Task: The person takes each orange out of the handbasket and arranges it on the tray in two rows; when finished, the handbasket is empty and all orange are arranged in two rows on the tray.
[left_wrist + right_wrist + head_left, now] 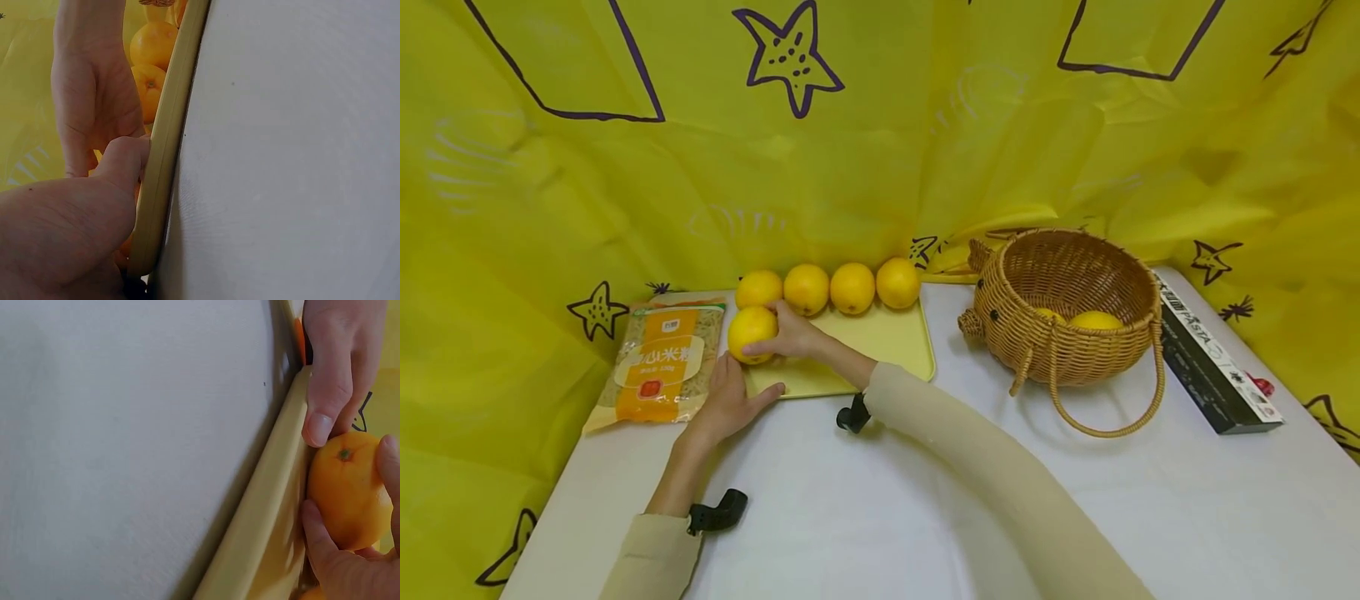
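In the head view my right hand (pixel 795 333) grips an orange (pixel 748 329) over the left end of a pale yellow tray (pixel 850 358). The right wrist view shows thumb and fingers on either side of this orange (pixel 350 487). My left hand (pixel 728 402) lies at the tray's front left corner, thumb spread out along the front edge. Its thumb (pixel 125 156) touches the tray rim (pixel 165 144) in the left wrist view; its other fingers are partly hidden. Along the back of the tray stands a row of several oranges (pixel 852 288).
A pig-shaped wicker basket (pixel 1075 354) with oranges (pixel 1096 320) inside stands at the right, its handle hanging forward. Beyond it lies a black and white pasta box (pixel 1213 367). A bag of rice noodles (pixel 662 362) lies left of the tray. Yellow cloth (pixel 865 183) hangs behind.
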`<state>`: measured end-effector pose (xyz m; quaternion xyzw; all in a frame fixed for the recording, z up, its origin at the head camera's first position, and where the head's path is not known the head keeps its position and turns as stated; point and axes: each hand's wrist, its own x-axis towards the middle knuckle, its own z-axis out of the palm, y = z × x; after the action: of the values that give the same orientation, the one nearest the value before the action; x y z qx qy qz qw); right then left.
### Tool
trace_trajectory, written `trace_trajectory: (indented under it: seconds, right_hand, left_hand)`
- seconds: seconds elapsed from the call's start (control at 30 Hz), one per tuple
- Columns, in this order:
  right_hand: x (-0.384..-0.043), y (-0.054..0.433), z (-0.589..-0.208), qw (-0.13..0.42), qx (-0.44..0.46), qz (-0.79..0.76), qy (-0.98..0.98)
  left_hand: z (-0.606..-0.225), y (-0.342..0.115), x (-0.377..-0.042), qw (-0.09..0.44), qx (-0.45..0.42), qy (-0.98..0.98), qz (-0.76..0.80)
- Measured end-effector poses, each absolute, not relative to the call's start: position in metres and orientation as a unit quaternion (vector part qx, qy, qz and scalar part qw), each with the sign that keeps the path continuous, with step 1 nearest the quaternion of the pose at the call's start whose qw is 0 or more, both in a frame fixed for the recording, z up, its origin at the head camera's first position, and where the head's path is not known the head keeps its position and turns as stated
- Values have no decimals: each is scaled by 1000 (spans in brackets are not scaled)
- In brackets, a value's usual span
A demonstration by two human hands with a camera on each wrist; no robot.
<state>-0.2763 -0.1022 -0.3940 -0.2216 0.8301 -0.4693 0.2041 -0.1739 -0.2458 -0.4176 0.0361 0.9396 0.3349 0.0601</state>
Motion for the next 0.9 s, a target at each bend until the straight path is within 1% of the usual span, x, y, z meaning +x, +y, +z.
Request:
trace_trajectory:
  seconds: [0.33,0.63,0.77,0.9]
  right_hand:
    - [-271,-105,-394,178,-238,-488,821]
    - [-270,-101,-395,179,-251,-469,828]
    - [-268,-89,-389,175,-285,-421,843]
    - [-257,-64,-373,168,-316,-387,850]
  left_hand:
    - [-412,-243,-172,70,31,950,303]
    - [-412,-242,-170,71,32,954,288]
    - [-413,-242,-171,77,31,956,282]
    - [-412,-243,-172,93,21,954,286]
